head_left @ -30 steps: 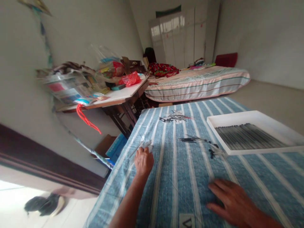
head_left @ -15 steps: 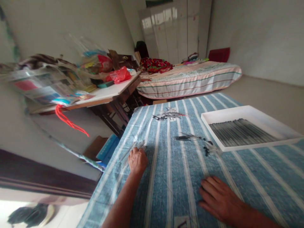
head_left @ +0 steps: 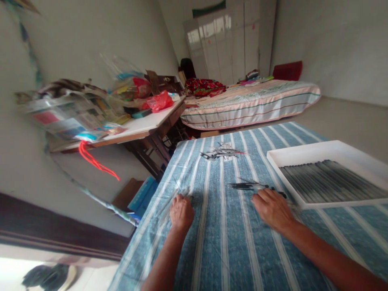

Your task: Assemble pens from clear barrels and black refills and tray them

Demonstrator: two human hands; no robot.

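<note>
My left hand (head_left: 182, 212) is closed, knuckles up, at the left side of the striped cloth. Blurred clear, thin pieces (head_left: 166, 207) lie around its fingers; what they pinch is hidden. My right hand (head_left: 272, 207) has its fingers curled down against a small pile of slim dark sticks (head_left: 244, 186) and short black pieces (head_left: 281, 195). Whatever sits under those fingertips cannot be made out. Right of that hand, a white open box (head_left: 306, 202) holds a row of dark, pen-like sticks (head_left: 330, 182).
Farther back on the blue striped tablecloth (head_left: 212, 226) lies another pile of thin black and grey pieces (head_left: 222, 153). A cluttered side table (head_left: 145, 125) stands to the left, with a red cord (head_left: 97, 161) hanging from it. Behind is a bed (head_left: 251, 109).
My right hand has moved forward from the near part of the cloth to the dark pile beside the box. My left hand stays at its pile. The view has shifted slightly.
</note>
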